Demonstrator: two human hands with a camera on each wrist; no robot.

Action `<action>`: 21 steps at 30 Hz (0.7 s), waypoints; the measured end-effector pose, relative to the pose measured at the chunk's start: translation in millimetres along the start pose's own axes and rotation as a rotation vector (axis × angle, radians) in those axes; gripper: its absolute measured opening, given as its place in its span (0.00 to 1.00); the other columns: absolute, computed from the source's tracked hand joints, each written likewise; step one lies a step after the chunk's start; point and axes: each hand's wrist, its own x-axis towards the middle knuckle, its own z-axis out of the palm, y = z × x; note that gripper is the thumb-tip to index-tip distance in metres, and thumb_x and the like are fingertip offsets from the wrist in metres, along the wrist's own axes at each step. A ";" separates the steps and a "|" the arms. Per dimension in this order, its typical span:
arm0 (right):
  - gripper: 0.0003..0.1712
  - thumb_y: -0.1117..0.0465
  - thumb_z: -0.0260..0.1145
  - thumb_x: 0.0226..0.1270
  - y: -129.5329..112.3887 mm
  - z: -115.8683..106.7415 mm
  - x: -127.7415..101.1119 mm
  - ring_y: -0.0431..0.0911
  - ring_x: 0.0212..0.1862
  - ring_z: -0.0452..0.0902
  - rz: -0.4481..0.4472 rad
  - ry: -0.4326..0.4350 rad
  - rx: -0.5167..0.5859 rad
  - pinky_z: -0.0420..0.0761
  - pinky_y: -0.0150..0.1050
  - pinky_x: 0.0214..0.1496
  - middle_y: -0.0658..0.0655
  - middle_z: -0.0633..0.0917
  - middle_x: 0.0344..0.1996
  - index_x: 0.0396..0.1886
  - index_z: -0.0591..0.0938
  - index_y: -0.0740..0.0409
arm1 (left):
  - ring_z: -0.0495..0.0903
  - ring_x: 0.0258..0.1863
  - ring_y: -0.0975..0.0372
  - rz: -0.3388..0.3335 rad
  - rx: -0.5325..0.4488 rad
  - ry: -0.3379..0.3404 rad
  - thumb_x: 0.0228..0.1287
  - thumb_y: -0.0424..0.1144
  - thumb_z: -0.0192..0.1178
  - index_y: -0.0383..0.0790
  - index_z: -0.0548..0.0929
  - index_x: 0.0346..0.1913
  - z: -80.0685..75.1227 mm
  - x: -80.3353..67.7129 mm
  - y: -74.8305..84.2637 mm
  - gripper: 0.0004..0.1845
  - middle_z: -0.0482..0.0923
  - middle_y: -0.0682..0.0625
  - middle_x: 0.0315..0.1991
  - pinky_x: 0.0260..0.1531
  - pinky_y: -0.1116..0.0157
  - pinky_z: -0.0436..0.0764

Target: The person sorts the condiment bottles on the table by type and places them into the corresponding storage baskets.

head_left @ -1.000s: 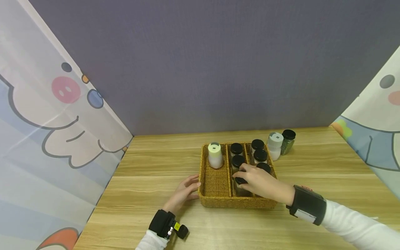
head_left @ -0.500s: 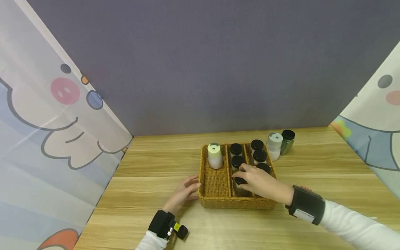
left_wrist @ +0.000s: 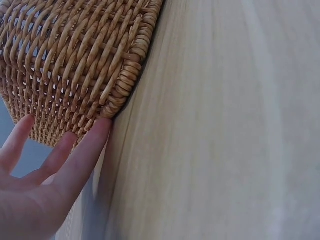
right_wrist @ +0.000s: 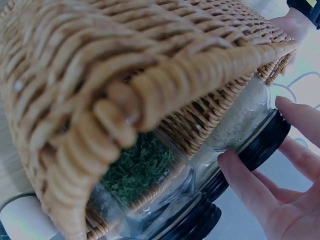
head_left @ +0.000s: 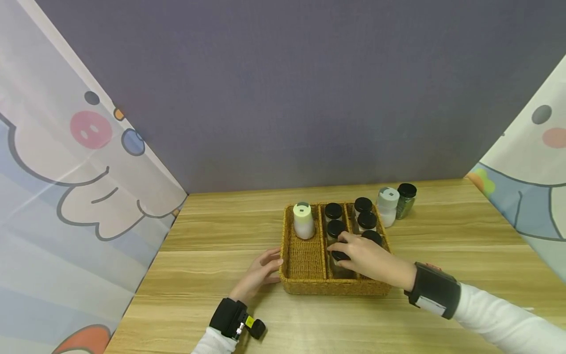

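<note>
A woven wicker basket (head_left: 336, 287) with three compartments stands on the wooden table. My left hand (head_left: 258, 275) touches its left wall with fairly straight fingers (left_wrist: 75, 165). In the middle compartment my right hand (head_left: 369, 258) grips the black lid of the front glass jar (head_left: 342, 271). Pale granular contents show through that jar (right_wrist: 242, 115) in the right wrist view. Black-lidded jars also stand behind it and in the right compartment, one holding green flakes (right_wrist: 142, 167). A white bottle with a pale yellow-green cap (head_left: 304, 223) stands at the back of the left compartment.
Just outside the basket's back right corner stand a white bottle with a grey-white cap (head_left: 387, 206) and a black-lidded jar of green contents (head_left: 406, 201). A grey wall panel (head_left: 309, 98) rises behind the table (head_left: 212, 221). Cartoon-printed curtains (head_left: 53, 196) hang at both sides.
</note>
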 end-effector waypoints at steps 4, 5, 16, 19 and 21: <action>0.20 0.60 0.70 0.47 -0.3 -1.8 -1.4 0.34 0.22 0.66 -0.008 0.004 0.005 0.70 0.24 0.20 0.53 0.74 0.32 0.43 0.80 0.58 | 0.69 0.53 0.48 -0.008 0.001 -0.006 0.61 0.42 0.55 0.33 0.57 0.64 -0.5 0.1 0.4 0.32 0.58 0.33 0.60 0.47 0.54 0.75; 0.20 0.60 0.70 0.48 -0.4 -2.4 -1.7 0.34 0.22 0.66 -0.007 0.005 0.008 0.70 0.24 0.21 0.53 0.74 0.32 0.44 0.80 0.58 | 0.68 0.53 0.48 -0.008 0.002 -0.007 0.61 0.42 0.55 0.33 0.57 0.64 -0.9 0.1 0.3 0.32 0.58 0.33 0.60 0.47 0.54 0.75; 0.18 0.63 0.68 0.50 8.9 -21.9 -7.3 0.42 0.30 0.76 0.040 0.061 0.116 0.77 0.28 0.27 0.58 0.77 0.39 0.43 0.80 0.60 | 0.64 0.57 0.45 -0.007 0.013 -0.038 0.61 0.43 0.55 0.32 0.56 0.64 -4.3 2.4 -1.1 0.33 0.57 0.32 0.60 0.47 0.53 0.75; 0.17 0.64 0.68 0.50 17.4 -35.7 -7.3 0.43 0.30 0.75 0.080 0.084 0.149 0.76 0.28 0.26 0.57 0.77 0.38 0.43 0.80 0.60 | 0.63 0.57 0.44 -0.013 0.005 -0.038 0.61 0.42 0.54 0.32 0.55 0.65 -4.2 2.4 -0.4 0.33 0.57 0.32 0.60 0.48 0.53 0.74; 0.17 0.64 0.67 0.51 24.6 -45.9 -7.6 0.42 0.30 0.74 0.117 0.088 0.152 0.74 0.28 0.24 0.58 0.78 0.39 0.43 0.80 0.60 | 0.63 0.58 0.44 -0.013 -0.003 -0.039 0.61 0.41 0.54 0.32 0.55 0.65 -3.8 2.0 0.4 0.33 0.57 0.31 0.61 0.48 0.52 0.74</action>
